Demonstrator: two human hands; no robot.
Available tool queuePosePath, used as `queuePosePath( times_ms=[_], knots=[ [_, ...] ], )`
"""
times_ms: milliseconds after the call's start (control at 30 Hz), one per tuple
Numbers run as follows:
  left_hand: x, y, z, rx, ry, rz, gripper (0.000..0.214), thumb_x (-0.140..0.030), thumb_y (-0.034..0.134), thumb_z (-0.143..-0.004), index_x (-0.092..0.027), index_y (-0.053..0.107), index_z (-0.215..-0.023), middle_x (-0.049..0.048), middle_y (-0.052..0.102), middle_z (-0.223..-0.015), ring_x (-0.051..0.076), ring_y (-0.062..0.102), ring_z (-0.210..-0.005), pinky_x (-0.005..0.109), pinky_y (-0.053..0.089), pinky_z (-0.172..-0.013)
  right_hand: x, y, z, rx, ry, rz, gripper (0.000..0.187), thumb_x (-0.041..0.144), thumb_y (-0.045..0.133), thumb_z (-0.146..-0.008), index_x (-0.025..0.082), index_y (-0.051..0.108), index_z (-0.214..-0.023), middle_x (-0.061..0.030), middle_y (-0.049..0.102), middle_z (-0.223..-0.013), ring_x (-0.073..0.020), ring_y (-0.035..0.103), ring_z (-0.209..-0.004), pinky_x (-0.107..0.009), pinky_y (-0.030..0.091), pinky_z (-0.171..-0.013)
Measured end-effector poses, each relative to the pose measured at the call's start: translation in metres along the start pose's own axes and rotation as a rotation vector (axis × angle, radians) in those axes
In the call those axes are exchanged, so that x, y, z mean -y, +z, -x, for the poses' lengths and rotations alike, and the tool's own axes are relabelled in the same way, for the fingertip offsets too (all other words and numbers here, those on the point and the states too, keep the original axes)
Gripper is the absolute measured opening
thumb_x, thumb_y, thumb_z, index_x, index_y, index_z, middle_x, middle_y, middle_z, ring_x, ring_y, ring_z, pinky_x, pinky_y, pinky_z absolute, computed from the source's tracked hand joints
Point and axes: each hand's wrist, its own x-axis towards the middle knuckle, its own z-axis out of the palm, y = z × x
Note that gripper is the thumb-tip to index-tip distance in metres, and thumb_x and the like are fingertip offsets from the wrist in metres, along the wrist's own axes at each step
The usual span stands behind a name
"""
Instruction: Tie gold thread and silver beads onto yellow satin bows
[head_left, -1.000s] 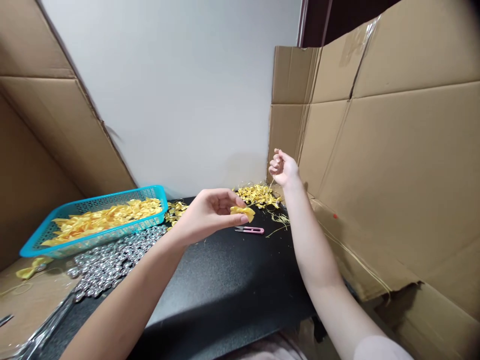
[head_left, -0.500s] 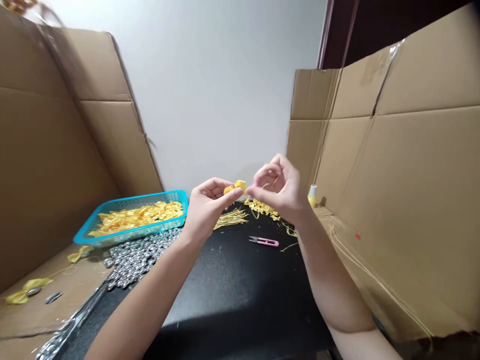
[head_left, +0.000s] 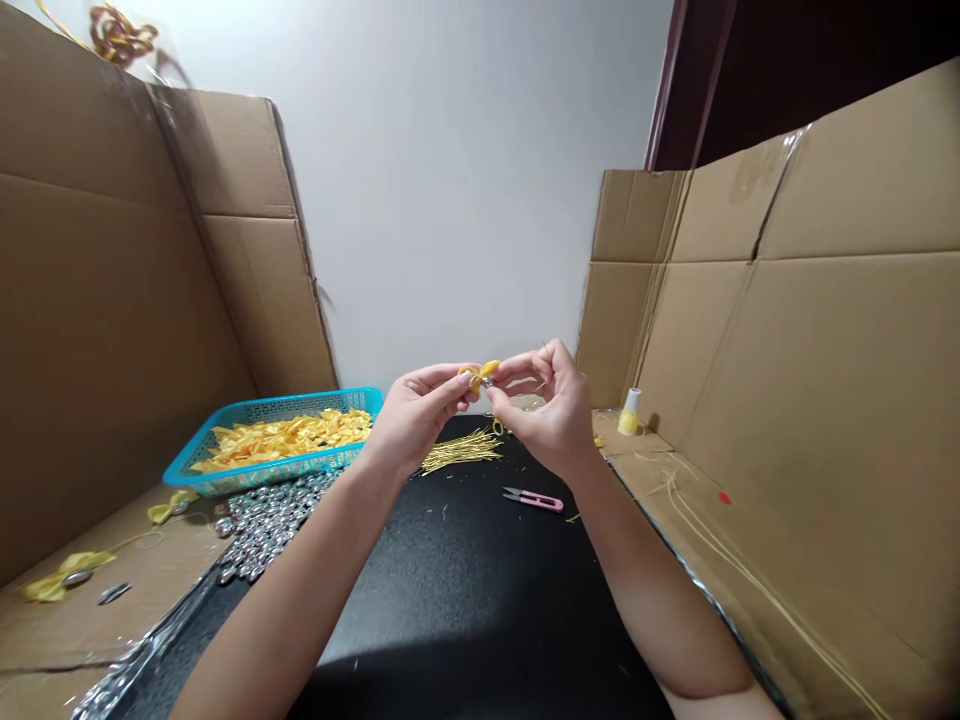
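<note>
A small yellow ribbon bow (head_left: 489, 368) is pinched between the thumb and fingers of my left hand (head_left: 420, 410), raised above the far end of the black tabletop. My right hand (head_left: 551, 410) meets it from the right, thumb and fingertips closed at the bow's edge. Something small and silvery, like a bead, shows at the right thumb tip. A thin strand sticks out by the right fingers; where it runs between them is hidden. Below the hands lie a bundle of gold twist ties (head_left: 463, 452) and pink-handled thread snips (head_left: 534, 499).
A turquoise basket (head_left: 274, 466) of yellow ribbon pieces stands at the left, silver beads (head_left: 274, 525) heaped before it. Finished-looking bows (head_left: 60, 577) lie on cardboard at far left. A small yellow bottle (head_left: 630, 412) stands at the right. Cardboard walls (head_left: 847, 370) flank the black table (head_left: 450, 580).
My right hand has come in from the right and closed at the bow, where it was apart from it before. The view has tilted up slightly.
</note>
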Motion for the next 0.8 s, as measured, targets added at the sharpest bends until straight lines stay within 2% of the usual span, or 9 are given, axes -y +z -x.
queuePosePath(
  times_ms=[133, 267, 367, 433, 500, 567, 633, 733, 800],
  knots=[
    [0.000, 0.002, 0.001, -0.121, 0.051, 0.030, 0.021, -0.030, 0.083, -0.061, -0.014, 0.075, -0.073, 0.0021, 0.066, -0.064, 0.007, 0.054, -0.056, 0.019, 0.044, -0.053, 0.001, 0.000, 0.003, 0.006, -0.054, 0.069, 0.039, 0.017, 0.065, -0.068, 0.025, 0.027, -0.073, 0.0044, 0.066, -0.078, -0.0131, 0.065, -0.071, -0.032, 0.058, -0.071],
    [-0.003, 0.001, 0.003, -0.140, 0.077, -0.017, 0.017, -0.029, 0.080, -0.065, -0.015, 0.074, -0.074, 0.0014, 0.067, -0.066, 0.006, 0.053, -0.055, 0.019, 0.044, -0.053, 0.002, -0.003, 0.002, 0.088, -0.057, 0.013, 0.038, 0.020, 0.067, -0.069, 0.025, 0.029, -0.074, 0.0035, 0.063, -0.080, -0.0138, 0.063, -0.077, -0.031, 0.056, -0.071],
    [-0.004, 0.001, 0.003, -0.135, 0.088, -0.071, 0.017, -0.030, 0.077, -0.068, -0.016, 0.074, -0.076, 0.0019, 0.068, -0.068, 0.007, 0.053, -0.055, 0.019, 0.044, -0.052, 0.003, -0.012, -0.004, 0.091, -0.012, -0.195, 0.027, 0.033, 0.059, -0.077, 0.024, 0.033, -0.073, 0.0018, 0.059, -0.080, -0.0138, 0.061, -0.078, -0.032, 0.054, -0.072],
    [-0.004, 0.001, 0.003, -0.139, 0.101, -0.093, 0.017, -0.030, 0.076, -0.069, -0.016, 0.074, -0.077, 0.0020, 0.068, -0.069, 0.007, 0.053, -0.055, 0.019, 0.044, -0.052, 0.005, -0.022, -0.011, 0.039, 0.072, -0.375, 0.026, 0.038, 0.046, -0.083, 0.023, 0.032, -0.068, 0.0029, 0.051, -0.068, -0.0116, 0.057, -0.064, -0.031, 0.053, -0.067],
    [-0.003, 0.000, 0.003, -0.132, 0.097, -0.122, 0.016, -0.030, 0.076, -0.069, -0.016, 0.074, -0.077, 0.0021, 0.069, -0.069, 0.007, 0.056, -0.056, 0.019, 0.044, -0.052, 0.008, -0.035, -0.018, -0.001, 0.194, -0.518, 0.029, 0.037, 0.040, -0.085, 0.022, 0.028, -0.062, 0.0052, 0.037, -0.055, -0.0080, 0.043, -0.047, -0.026, 0.047, -0.052],
    [-0.003, -0.001, 0.003, -0.099, 0.072, -0.162, 0.016, -0.031, 0.075, -0.070, -0.016, 0.073, -0.076, 0.0027, 0.069, -0.070, 0.009, 0.059, -0.059, 0.019, 0.044, -0.051, 0.012, -0.051, -0.023, -0.011, 0.310, -0.609, 0.031, 0.031, 0.041, -0.085, 0.021, 0.026, -0.060, 0.0065, 0.024, -0.052, -0.0061, 0.027, -0.041, -0.019, 0.034, -0.040],
    [-0.003, -0.001, 0.002, -0.037, 0.031, -0.201, 0.016, -0.031, 0.074, -0.071, -0.016, 0.071, -0.076, 0.0033, 0.068, -0.069, 0.010, 0.061, -0.060, 0.019, 0.043, -0.050, 0.016, -0.068, -0.028, -0.022, 0.403, -0.648, 0.031, 0.026, 0.040, -0.088, 0.021, 0.028, -0.060, 0.0069, 0.018, -0.053, -0.0058, 0.018, -0.041, -0.017, 0.024, -0.036],
    [-0.001, -0.002, 0.002, 0.083, -0.036, -0.246, 0.018, -0.033, 0.072, -0.073, -0.015, 0.069, -0.075, 0.0031, 0.066, -0.066, 0.010, 0.059, -0.057, 0.019, 0.043, -0.050, 0.013, -0.093, -0.033, -0.078, 0.495, -0.636, 0.034, 0.026, 0.039, -0.094, 0.021, 0.033, -0.062, 0.0072, 0.014, -0.055, -0.0062, 0.014, -0.042, -0.015, 0.020, -0.035],
    [0.001, -0.003, 0.002, 0.191, -0.072, -0.281, 0.018, -0.033, 0.071, -0.076, -0.015, 0.067, -0.075, 0.0024, 0.065, -0.064, 0.010, 0.058, -0.056, 0.020, 0.043, -0.052, 0.005, -0.107, -0.037, -0.134, 0.502, -0.636, 0.034, 0.027, 0.037, -0.097, 0.021, 0.037, -0.064, 0.0074, 0.015, -0.055, -0.0065, 0.013, -0.043, -0.015, 0.020, -0.036]
  ],
)
